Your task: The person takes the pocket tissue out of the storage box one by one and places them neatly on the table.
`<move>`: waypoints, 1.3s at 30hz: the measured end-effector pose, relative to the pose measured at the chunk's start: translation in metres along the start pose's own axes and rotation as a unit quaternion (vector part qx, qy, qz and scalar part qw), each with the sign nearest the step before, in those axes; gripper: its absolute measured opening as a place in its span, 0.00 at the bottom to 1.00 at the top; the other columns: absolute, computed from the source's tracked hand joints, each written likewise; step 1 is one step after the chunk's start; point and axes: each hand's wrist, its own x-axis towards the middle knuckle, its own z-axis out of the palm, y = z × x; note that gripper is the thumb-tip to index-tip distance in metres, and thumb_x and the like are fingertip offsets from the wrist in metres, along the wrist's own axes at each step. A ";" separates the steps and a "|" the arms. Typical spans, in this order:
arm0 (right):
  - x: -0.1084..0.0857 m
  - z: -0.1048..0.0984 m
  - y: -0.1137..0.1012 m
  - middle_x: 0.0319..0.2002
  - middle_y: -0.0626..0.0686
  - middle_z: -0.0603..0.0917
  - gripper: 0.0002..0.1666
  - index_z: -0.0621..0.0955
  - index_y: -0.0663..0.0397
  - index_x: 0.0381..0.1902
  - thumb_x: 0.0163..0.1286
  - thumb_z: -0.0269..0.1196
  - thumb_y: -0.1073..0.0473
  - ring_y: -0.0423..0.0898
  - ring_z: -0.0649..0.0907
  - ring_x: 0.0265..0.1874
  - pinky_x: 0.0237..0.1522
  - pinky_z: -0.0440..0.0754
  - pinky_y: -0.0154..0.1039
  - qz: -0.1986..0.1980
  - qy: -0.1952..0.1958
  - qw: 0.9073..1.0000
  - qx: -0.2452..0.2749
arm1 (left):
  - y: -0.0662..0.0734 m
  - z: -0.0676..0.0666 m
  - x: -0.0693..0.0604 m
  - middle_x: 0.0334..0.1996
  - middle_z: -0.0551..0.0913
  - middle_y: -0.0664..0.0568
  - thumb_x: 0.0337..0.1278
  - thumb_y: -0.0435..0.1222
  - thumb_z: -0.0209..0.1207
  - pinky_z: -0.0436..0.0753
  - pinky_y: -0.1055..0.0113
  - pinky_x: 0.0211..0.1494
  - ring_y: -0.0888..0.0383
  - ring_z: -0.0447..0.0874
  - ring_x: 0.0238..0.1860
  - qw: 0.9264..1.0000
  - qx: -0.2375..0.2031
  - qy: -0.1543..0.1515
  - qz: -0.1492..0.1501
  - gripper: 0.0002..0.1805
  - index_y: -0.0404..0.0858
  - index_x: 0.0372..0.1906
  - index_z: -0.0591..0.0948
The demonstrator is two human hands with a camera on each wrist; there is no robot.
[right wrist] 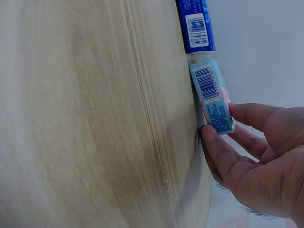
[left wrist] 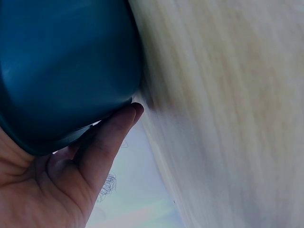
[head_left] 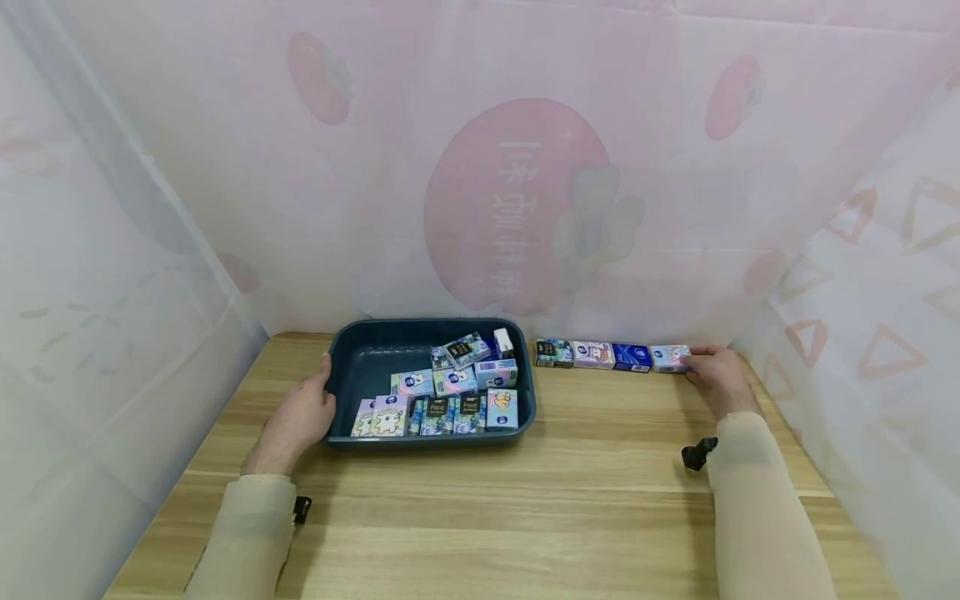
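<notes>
A dark teal plastic basin [head_left: 360, 333] stands on the table, holding several small tissue packs [head_left: 453, 383] in its middle and right part. My left hand [head_left: 296, 417] grips its left side; in the left wrist view, fingers [left wrist: 107, 142] lie against the outer wall below the rim. Right of the basin, a row of packs runs along the back edge: a dark floral pack [head_left: 554, 352], a pink-white pack [head_left: 593, 355], a dark blue pack [head_left: 632, 357] and a light blue pack [head_left: 670, 358]. My right hand [head_left: 722, 379] pinches the light blue one by its right end, slightly tilted in the right wrist view.
The wooden table [head_left: 525, 517] reaches forward towards me. A pink printed curtain [head_left: 375, 208] hangs right behind the basin and the row. White printed sheets stand on the left [head_left: 97, 292] and right [head_left: 862, 333].
</notes>
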 end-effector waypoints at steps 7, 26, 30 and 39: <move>0.003 0.004 0.001 0.87 0.64 0.66 0.37 0.64 0.68 0.91 0.93 0.59 0.63 0.43 0.77 0.68 0.72 0.85 0.34 0.000 0.006 1.000 0.005 | 0.000 0.000 0.000 0.72 0.80 0.19 0.88 0.31 0.48 0.76 0.57 0.32 0.52 0.75 0.26 1.000 0.003 0.001 -0.004 0.42 0.27 0.96 0.49; -0.010 -0.003 -0.021 0.86 0.81 0.68 0.42 0.64 0.74 0.90 0.96 0.52 0.47 0.77 0.75 0.83 0.86 0.75 0.71 -0.099 0.020 0.963 -0.248 | -0.003 0.002 0.003 0.86 0.65 0.18 0.89 0.31 0.49 0.81 0.53 0.41 0.41 0.85 0.44 1.000 0.013 -0.002 -0.012 0.42 0.28 0.96 0.48; -0.016 0.008 -0.026 0.86 0.81 0.68 0.43 0.62 0.73 0.91 0.97 0.50 0.45 0.76 0.79 0.80 0.84 0.78 0.68 -0.122 0.003 0.964 -0.237 | -0.003 0.002 0.003 0.86 0.66 0.17 0.89 0.31 0.49 0.80 0.54 0.39 0.44 0.84 0.39 1.000 0.011 -0.002 -0.011 0.42 0.28 0.96 0.48; -0.027 0.046 -0.033 0.84 0.79 0.72 0.40 0.64 0.74 0.91 0.97 0.51 0.49 0.75 0.80 0.79 0.82 0.82 0.66 -0.176 -0.020 0.964 -0.200 | -0.002 0.001 0.002 0.85 0.66 0.17 0.89 0.31 0.48 0.78 0.56 0.37 0.47 0.81 0.35 1.000 0.008 0.000 -0.009 0.42 0.28 0.96 0.48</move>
